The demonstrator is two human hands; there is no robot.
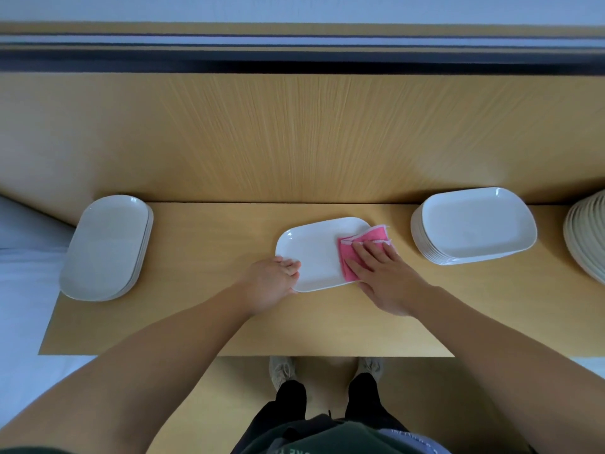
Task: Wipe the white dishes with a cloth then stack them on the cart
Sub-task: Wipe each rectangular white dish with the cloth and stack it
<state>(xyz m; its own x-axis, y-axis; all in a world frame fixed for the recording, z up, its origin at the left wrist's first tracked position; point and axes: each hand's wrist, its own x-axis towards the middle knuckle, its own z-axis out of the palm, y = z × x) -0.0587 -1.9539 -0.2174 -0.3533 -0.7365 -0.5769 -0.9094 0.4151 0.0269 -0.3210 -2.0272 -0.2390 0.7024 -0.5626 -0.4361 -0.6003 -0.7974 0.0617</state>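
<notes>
clothing: dark green top (314, 434) and black trousers (291, 398) at the bottom edge, pale shoes (281, 370) below the surface's near edge
arms: both bare, reaching forward over the wooden surface (212, 309)
left grip (273, 285): grasping the near-left corner of the white dish (314, 253), fingertips curled over its rim
right grip (381, 276): released, fingers straight and flat, pressing the pink cloth (366, 245) down
white dish: single, rectangular with rounded corners, lying flat mid-surface between the two hands
pink cloth: folded, on the dish's right end, its far corner hanging past the rim
left stack (104, 247): short pile of white dishes at the surface's left end
right stack (474, 224): taller pile of white dishes, right of the cloth, not touching it
cream plates (587, 234): another pile, cut off by the right edge
backdrop: wood-grain panel (294, 132) behind the surface
</notes>
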